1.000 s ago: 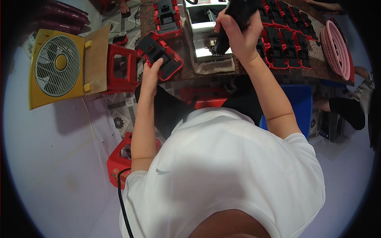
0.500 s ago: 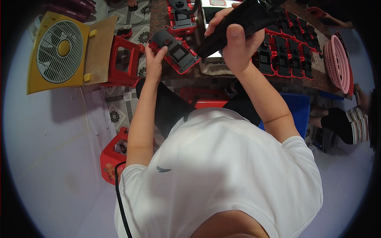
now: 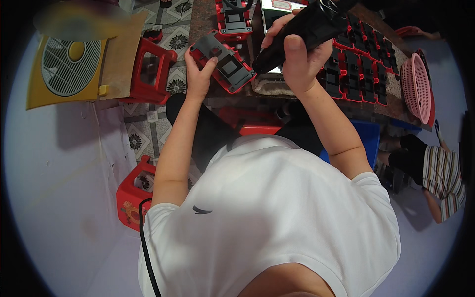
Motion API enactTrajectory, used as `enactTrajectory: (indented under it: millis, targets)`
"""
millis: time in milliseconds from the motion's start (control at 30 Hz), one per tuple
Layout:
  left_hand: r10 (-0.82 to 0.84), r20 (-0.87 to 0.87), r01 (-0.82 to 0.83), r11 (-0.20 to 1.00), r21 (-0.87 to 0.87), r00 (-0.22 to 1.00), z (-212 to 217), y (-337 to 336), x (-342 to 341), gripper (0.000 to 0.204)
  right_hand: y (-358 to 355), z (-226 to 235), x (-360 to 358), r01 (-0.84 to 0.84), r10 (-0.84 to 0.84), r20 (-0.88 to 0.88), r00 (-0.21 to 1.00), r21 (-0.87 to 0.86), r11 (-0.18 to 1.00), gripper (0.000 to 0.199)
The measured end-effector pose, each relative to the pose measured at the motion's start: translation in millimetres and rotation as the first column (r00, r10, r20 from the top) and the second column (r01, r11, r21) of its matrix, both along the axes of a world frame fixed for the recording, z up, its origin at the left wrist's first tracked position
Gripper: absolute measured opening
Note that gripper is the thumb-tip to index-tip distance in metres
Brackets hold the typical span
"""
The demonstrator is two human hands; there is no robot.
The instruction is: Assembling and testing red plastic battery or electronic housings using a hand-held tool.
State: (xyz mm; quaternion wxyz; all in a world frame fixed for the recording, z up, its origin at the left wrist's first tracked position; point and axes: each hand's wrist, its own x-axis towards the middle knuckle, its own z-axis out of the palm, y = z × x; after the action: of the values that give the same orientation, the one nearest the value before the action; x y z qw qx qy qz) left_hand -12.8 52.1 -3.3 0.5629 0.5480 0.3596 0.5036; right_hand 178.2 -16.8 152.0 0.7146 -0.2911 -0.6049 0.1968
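My left hand (image 3: pixel 199 81) is closed around the left edge of a red and dark grey plastic housing (image 3: pixel 232 68), its thumb lying on top. The housing is tilted at the table's near edge. In my right hand (image 3: pixel 303 67) is a black electric screwdriver (image 3: pixel 316 27), gripped round its body with the thumb on the near side. Its narrow front end points down to the left, at the housing's right corner. I cannot tell whether the tip touches. Another red and grey housing (image 3: pixel 234 19) lies just beyond.
Rows of similar housings (image 3: pixel 358 74) fill the table's right part, beside a pink basket (image 3: pixel 415 89). On the left are a yellow fan (image 3: pixel 64 94) and a red stool (image 3: pixel 143 69). Another person in a striped shirt (image 3: pixel 438 168) is at the right.
The whole view has shifted slightly. Both hands keep their holds, with the screwdriver's end still by the housing's corner. A blurred shape now covers the fan's top, and more of the other person shows.
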Motion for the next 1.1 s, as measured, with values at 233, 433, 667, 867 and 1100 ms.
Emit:
enactTrajectory:
  millis: [233, 433, 667, 867, 1100]
  targets:
    - [0.009, -0.031, -0.008, 1.0, 0.013, 0.999, -0.1, -2.7, -1.3, 0.061, 1.4, 19.1, -20.7, -0.069, 0.061, -0.074, 0.995, -0.111, 0.991, 0.022]
    - [-0.006, 0.0, 0.006, 1.0, 0.018, 1.0, 1.4, -1.5, 1.4, 0.061, 7.1, 13.6, -23.4, -0.104, 0.093, -0.09, 0.992, -0.118, 0.988, 0.036]
    - [0.008, -0.027, -0.007, 1.0, 0.017, 1.0, -4.5, -4.4, 0.6, 0.06, -19.3, 34.8, 35.1, 0.084, -0.089, -0.098, 0.991, -0.059, 0.995, 0.046]
    - [0.002, -0.028, -0.002, 1.0, 0.006, 1.0, -4.4, -2.9, 2.3, 0.058, -27.7, -8.7, 59.3, 0.141, -0.141, 0.106, 0.984, -0.001, 0.99, 0.047]
    - [-0.007, -0.013, 0.007, 1.0, -0.031, 1.0, -2.9, -7.7, 2.1, 0.057, -25.0, -9.6, 50.3, 0.112, -0.108, 0.04, 0.993, -0.138, 0.984, 0.036]
